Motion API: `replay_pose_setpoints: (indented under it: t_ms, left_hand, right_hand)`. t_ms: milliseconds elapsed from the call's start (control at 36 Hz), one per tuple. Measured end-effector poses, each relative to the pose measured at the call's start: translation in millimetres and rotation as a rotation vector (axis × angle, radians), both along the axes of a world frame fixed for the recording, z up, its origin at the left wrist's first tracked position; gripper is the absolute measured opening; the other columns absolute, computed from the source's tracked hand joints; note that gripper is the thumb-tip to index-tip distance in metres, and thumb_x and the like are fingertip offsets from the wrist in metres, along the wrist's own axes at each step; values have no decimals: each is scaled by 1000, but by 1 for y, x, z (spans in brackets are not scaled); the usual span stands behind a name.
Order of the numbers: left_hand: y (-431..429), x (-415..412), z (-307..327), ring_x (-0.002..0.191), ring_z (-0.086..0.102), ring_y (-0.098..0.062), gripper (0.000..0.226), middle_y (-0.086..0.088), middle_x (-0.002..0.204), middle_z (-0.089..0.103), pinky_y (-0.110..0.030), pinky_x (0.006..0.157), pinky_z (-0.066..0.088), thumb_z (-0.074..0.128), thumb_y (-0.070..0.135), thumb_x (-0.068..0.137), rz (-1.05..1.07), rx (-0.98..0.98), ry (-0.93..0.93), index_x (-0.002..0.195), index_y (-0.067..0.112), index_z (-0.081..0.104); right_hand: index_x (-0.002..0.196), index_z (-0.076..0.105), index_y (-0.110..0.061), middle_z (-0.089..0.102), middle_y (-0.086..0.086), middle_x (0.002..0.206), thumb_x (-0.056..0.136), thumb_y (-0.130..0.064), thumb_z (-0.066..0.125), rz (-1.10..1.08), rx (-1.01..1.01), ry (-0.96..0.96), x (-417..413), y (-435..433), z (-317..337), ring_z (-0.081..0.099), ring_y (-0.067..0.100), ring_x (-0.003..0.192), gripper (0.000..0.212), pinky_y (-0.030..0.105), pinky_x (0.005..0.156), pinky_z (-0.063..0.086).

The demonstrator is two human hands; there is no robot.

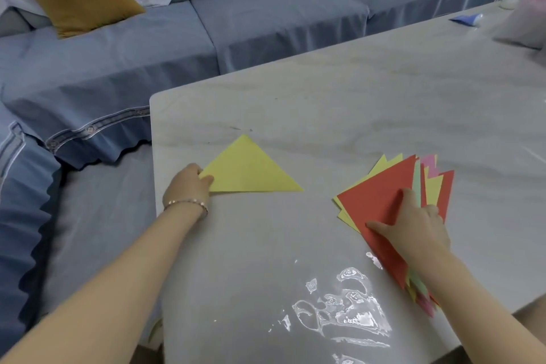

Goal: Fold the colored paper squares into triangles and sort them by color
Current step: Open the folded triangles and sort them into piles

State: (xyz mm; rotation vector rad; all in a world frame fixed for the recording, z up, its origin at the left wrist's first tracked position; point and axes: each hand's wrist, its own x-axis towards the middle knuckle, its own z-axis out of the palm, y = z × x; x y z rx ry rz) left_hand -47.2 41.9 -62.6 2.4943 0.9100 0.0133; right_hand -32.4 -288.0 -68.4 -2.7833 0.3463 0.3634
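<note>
Judging by the layout, you are at an early stage: one yellow triangle [251,174] lies folded on the table [325,112], towards its left edge, and it is the only finished piece in view. A fanned stack of paper squares [434,183] sits well apart to the right, near the table's front edge, with red, yellow, pale green and pink sheets showing. None of these appears folded, so most of the folding is left to do, and the sorting has only one colour begun. Your left hand [186,186] is at the triangle's left corner. Its fingers [206,179] are curled, the thumb lying on top of that corner and apparently pinching it, though the contact underneath is hidden. The rest of the triangle lies flat, free of the hand. Your right hand [419,224] rests on the red square [381,195] that tops the stack. Here the fingers are straight and spread, forefinger pointing away from you and thumb out to the left, pressing on the sheet rather than gripping it. In my judgement the red square is the next piece to be drawn off.
</note>
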Motion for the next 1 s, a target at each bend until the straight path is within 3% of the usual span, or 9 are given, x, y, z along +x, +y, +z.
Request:
replay_pose_setpoints:
  t_ms: [167, 306, 444, 500, 583, 639, 722, 806, 1000]
  left_hand:
    - [-11, 6, 4, 119, 38, -34, 48, -15, 129, 42, -39, 98, 30, 58, 31, 88, -15, 199, 26, 131, 15, 41]
    - [-68, -25, 6, 126, 31, -28, 55, -11, 135, 35, -33, 101, 26, 60, 28, 86, -100, 54, -143, 135, 15, 37]
    - [-136, -69, 15, 80, 57, -8, 46, -3, 105, 58, -12, 68, 42, 67, 31, 82, -100, -675, -174, 120, 17, 44]
    - [-153, -78, 17, 65, 62, -7, 51, -3, 96, 64, -20, 65, 51, 70, 35, 79, -4, -990, -139, 119, 13, 48]
    - [-160, -83, 22, 60, 67, -14, 19, -4, 80, 70, -29, 58, 57, 64, 9, 84, 117, -1382, -198, 101, 8, 56]
    - [-151, -83, 23, 60, 67, -10, 20, 2, 71, 71, -25, 57, 57, 59, -6, 83, 108, -1314, -293, 90, 12, 57]
    - [-120, -81, 10, 73, 67, -5, 29, -2, 87, 69, -22, 70, 54, 57, -7, 84, -30, -895, -335, 88, 21, 55]
    - [-84, -77, 1, 106, 59, -17, 33, -2, 114, 63, -29, 92, 45, 56, 6, 88, -254, -460, -202, 116, 24, 54]
    - [-54, -60, -16, 120, 46, -22, 52, -5, 130, 51, -33, 98, 39, 52, 21, 92, -404, -15, -4, 140, 27, 34]
  right_hand:
    - [137, 30, -16, 52, 20, 112, 77, -14, 72, -27, 295, -168, 0, -8, -1, 50, 35, 105, 74, 38, 81, 41]
    - [131, 39, -24, 56, 7, 94, 80, -8, 68, 3, 546, -281, -14, -5, 8, 55, 24, 84, 60, 30, 72, 40]
    - [120, 46, -38, 59, -11, 94, 84, -9, 65, 63, 737, -440, -34, 14, 29, 58, 11, 77, 50, 25, 66, 44]
    - [109, 51, -43, 59, -26, 96, 83, -7, 64, 123, 816, -468, -44, 27, 32, 58, 11, 77, 46, 19, 68, 46]
    - [97, 57, -44, 60, -31, 97, 82, -5, 65, 218, 899, -445, -57, 48, 26, 57, 10, 74, 42, 14, 66, 46]
    - [96, 57, -43, 61, -22, 97, 81, -6, 67, 251, 929, -394, -63, 59, 19, 58, 8, 77, 42, 11, 66, 46]
    - [103, 54, -40, 49, -10, 112, 81, -7, 67, 259, 882, -423, -72, 67, 7, 54, 1, 95, 42, 10, 80, 43]
    - [118, 56, -23, 28, -8, 130, 82, -8, 66, 289, 666, -502, -77, 66, -4, 34, 1, 119, 41, 17, 95, 29]
    - [121, 60, -9, 52, 8, 135, 86, -29, 42, 746, 288, -435, -80, 82, -41, 35, 16, 128, 43, 14, 109, 9]
